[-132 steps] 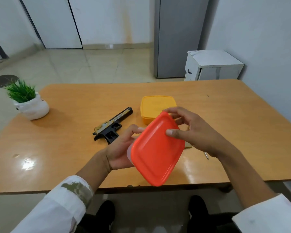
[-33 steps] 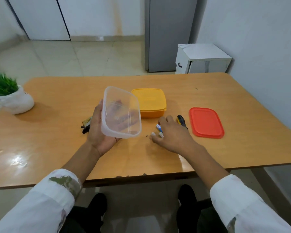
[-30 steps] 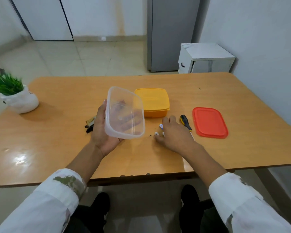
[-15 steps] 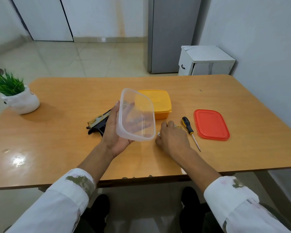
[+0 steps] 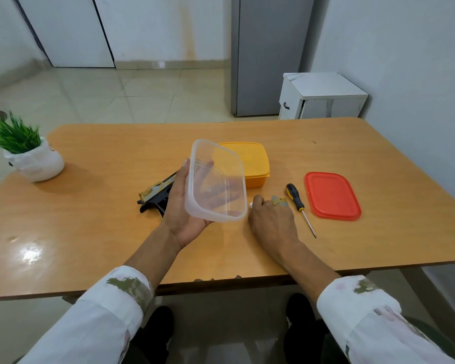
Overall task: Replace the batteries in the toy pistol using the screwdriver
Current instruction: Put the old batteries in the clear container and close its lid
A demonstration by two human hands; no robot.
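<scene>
My left hand (image 5: 184, 214) holds an empty clear plastic container (image 5: 216, 179) tilted up above the table, thumb on its left rim and fingers behind its base. The black and gold toy pistol (image 5: 155, 195) lies on the table behind that hand, partly hidden. My right hand (image 5: 271, 219) rests on the table just right of the container, fingers curled over small batteries (image 5: 279, 202); only their ends show. The screwdriver (image 5: 296, 199), black and yellow handle, lies just right of this hand, its tip pointing toward me.
A red lid (image 5: 331, 195) lies flat right of the screwdriver. A closed yellow box (image 5: 255, 164) stands behind the container. A potted plant (image 5: 29, 153) sits at the table's (image 5: 90, 232) far left. A white cabinet (image 5: 321, 98) and a grey fridge stand beyond.
The red lid has come off and now lies on the table. My left hand shifted right with the container, uncovering the pistol. My right hand closed over the batteries, away from the screwdriver.
</scene>
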